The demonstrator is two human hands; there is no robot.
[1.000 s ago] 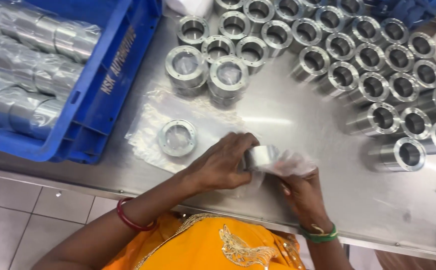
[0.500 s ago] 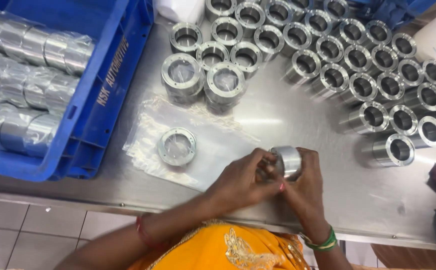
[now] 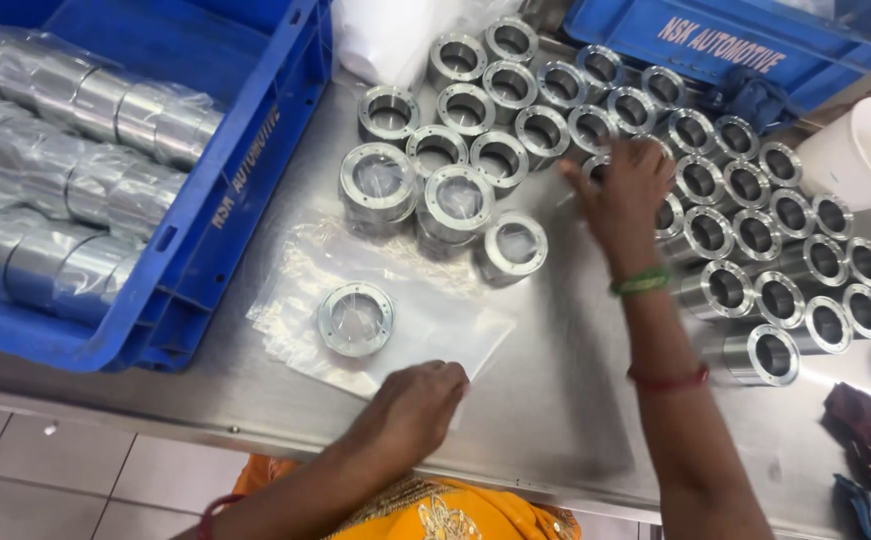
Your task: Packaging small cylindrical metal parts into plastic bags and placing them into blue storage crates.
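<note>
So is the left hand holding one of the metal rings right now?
No, the left hand lies flat on the corner of the clear plastic bags, while the nearest metal ring sits apart from it on the bags.

Shiny metal rings (image 3: 516, 245), glossy plastic bags (image 3: 426, 320)

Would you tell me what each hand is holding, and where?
Nothing is gripped: the left hand presses the plastic bags' near edge; the right hand rests atop the metal rings.
</note>
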